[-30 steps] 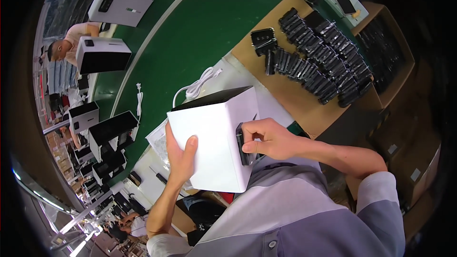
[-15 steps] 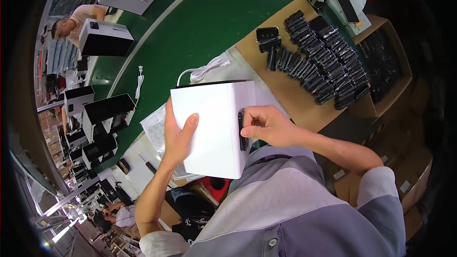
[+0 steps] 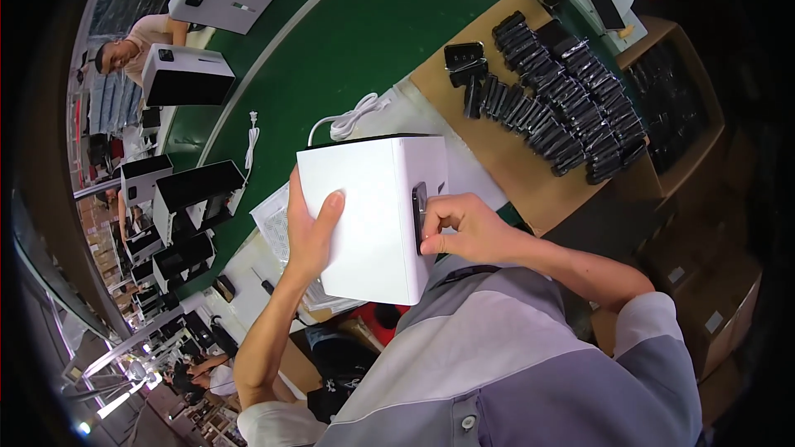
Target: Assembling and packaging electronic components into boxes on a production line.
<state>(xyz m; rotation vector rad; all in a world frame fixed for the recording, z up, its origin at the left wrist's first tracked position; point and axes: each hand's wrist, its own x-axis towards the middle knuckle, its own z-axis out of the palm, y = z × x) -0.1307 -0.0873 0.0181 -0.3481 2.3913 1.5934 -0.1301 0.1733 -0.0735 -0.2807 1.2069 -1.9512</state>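
Note:
A white box-shaped appliance (image 3: 360, 215) with a dark top edge is tilted in front of my body. My left hand (image 3: 313, 232) grips it from the left, thumb laid across the white face and the fingers behind. On the appliance's right side sits a narrow black panel (image 3: 420, 213) with rounded ends. My right hand (image 3: 468, 228) is closed against this panel, thumb and curled forefinger pressed near its lower part; whatever is pinched there cannot be made out. A coiled white power cord (image 3: 352, 120) lies behind the appliance.
Rows of dark film-wrapped parts (image 3: 563, 103) lie on cardboard (image 3: 439, 87) at the right, beside an open carton (image 3: 700, 149). Bubble wrap (image 3: 273, 219) lies left of the appliance. More appliances (image 3: 199, 190) stand along the green bench (image 3: 356, 33); a co-worker (image 3: 141, 45) is across it.
My right hand has shifted slightly down along the black panel, uncovering more of its upper part. My left hand keeps its hold. The view has tilted a little.

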